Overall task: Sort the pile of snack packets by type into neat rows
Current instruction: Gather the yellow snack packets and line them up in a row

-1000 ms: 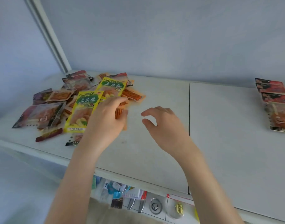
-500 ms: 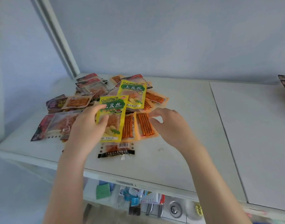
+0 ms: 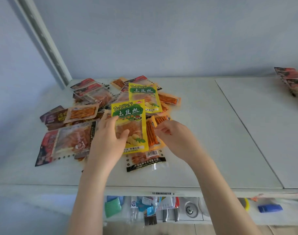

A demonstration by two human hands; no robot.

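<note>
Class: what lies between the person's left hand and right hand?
In the head view, the near yellow packet, gripped by the left hand, and beside it an orange stick packet reaching to the right hand.

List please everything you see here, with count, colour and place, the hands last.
yellow packets: two, yellow with green label, top of pile.
stick packets: at least five, orange, spread through pile.
red packets: several, red and clear, pile's left and back.
purple packet: one, dark purple, pile's left edge.
black-band packet: one, clear, nearest front edge.
sorted row: red packets, count unclear, far right.
table: one, white, under everything.
shelf clutter: mixed colours, below table.
left hand: grips the near yellow packet.
right hand: pinches a stick packet.
</note>
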